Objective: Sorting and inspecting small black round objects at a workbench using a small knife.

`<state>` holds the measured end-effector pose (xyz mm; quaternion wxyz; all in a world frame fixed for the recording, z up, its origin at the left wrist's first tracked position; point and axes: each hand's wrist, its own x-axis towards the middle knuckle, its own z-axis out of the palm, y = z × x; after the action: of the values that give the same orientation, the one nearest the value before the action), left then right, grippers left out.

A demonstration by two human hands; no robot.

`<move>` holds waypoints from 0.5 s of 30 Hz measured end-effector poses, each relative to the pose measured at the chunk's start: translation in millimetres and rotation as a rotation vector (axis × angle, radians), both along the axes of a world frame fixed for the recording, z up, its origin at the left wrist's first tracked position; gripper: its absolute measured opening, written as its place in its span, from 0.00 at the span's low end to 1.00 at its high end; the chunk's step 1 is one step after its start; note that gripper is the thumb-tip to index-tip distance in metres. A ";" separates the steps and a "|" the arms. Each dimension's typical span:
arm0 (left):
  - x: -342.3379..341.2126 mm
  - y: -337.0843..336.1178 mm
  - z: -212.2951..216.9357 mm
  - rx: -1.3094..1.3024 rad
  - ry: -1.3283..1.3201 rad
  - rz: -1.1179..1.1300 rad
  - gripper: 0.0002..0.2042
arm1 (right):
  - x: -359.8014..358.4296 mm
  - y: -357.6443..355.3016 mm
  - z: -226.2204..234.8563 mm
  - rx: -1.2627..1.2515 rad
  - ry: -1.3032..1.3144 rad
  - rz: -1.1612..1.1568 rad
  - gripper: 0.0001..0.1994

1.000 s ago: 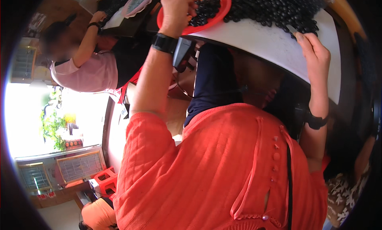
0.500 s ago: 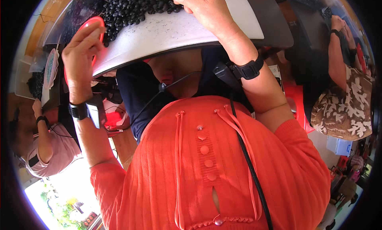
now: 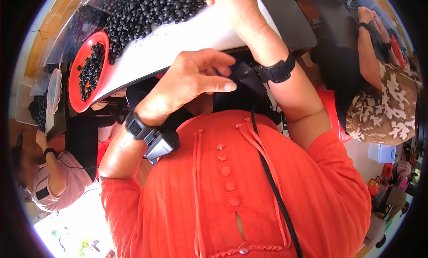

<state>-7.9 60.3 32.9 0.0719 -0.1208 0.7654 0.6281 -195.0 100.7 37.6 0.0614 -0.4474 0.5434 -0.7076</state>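
Observation:
My left hand (image 3: 189,82) is over the near edge of the white board (image 3: 165,44), its fingers apart and thumb stretched out, with nothing visible in it. At the top edge of the head view is my right hand (image 3: 236,10), beside a heap of small black round pieces (image 3: 156,6), some with holes. Its fingers are curled and partly cut off by the frame, so what they hold is hidden. A red plate (image 3: 75,75) at the board's left end carries more of the same black pieces.
A co-worker in pink (image 3: 73,186) sits at left near a pale scalloped tray (image 3: 54,90) and more black pieces. Another person in a camouflage-patterned top (image 3: 379,111) works at right. A black cable (image 3: 276,182) hangs down my red top.
My left hand has left the red plate and moved right, toward my right hand. The plate's black pieces now show. The grey flat edge by my right fingers is out of sight.

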 end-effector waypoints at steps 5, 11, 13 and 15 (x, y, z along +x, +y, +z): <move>-23.3 34.7 -14.2 0.391 0.280 0.077 0.30 | -9.9 5.3 38.4 -0.079 -0.083 -0.024 0.15; -34.4 60.4 -28.3 0.543 0.376 0.201 0.28 | -3.1 5.8 45.7 -0.136 0.001 -0.113 0.16; -31.9 62.8 -34.4 0.514 0.377 0.222 0.25 | 0.9 4.4 45.1 -0.127 0.044 -0.162 0.16; -31.8 65.3 -35.0 0.531 0.398 0.250 0.25 | 1.7 2.1 42.6 -0.154 0.185 -0.251 0.16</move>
<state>-39.7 125.5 -2.1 -0.1274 -0.0659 0.5538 0.8202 -193.3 102.8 80.2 -0.1121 -0.4425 0.5424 -0.7053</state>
